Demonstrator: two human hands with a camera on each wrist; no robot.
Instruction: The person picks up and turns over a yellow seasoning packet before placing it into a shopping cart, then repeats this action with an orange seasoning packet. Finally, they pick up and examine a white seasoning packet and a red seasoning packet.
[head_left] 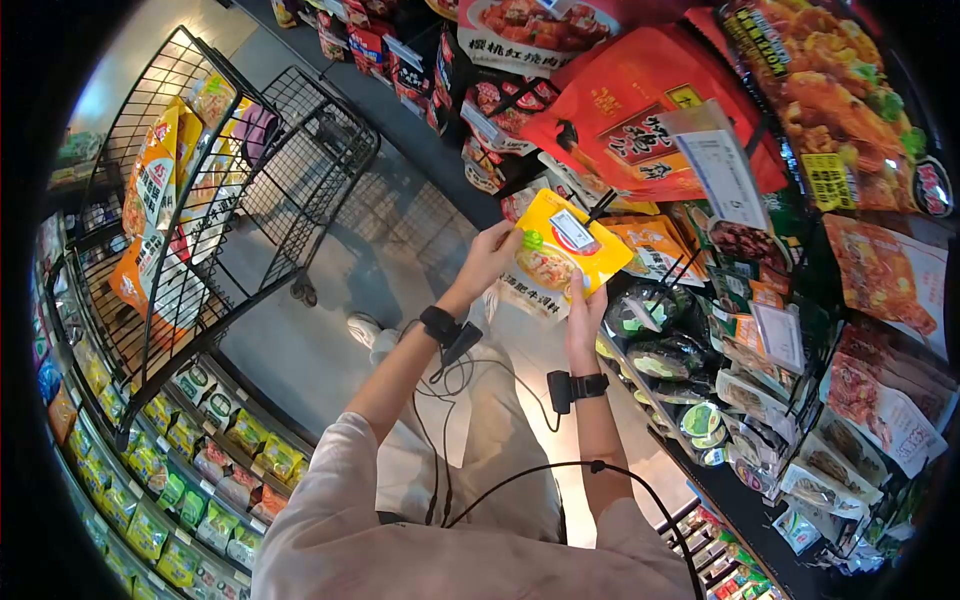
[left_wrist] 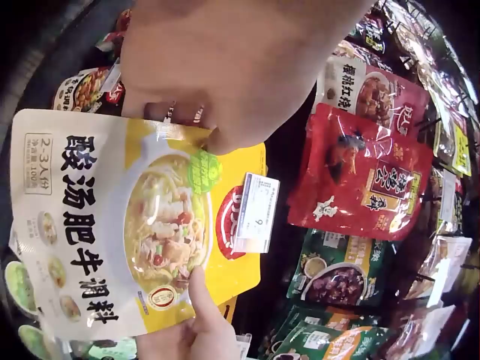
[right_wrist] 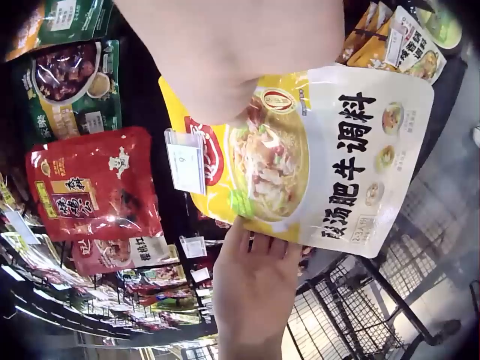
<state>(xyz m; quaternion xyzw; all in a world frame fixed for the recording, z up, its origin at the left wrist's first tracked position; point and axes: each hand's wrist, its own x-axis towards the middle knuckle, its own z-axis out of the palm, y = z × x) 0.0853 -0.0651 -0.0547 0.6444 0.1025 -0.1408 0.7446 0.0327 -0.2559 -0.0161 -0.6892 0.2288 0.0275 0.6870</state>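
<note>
Both hands hold a yellow-and-white seasoning pouch in front of the rack. The left hand pinches its left edge, with the fingers behind it, and a ring-like band shows in the left wrist view. On the near edge, the right hand grips the pouch, thumb on the printed front and fingers hidden behind. The front carries a noodle-bowl picture and large dark characters. A price tag overlaps the yellow end in front of the red logo. A red pouch hangs close by.
A black wire cart stands at the left with orange and yellow bags inside. Packed hanging pouches line the rack at the right. Shelves of green and yellow packs curve along the lower left. Black cables hang before the body.
</note>
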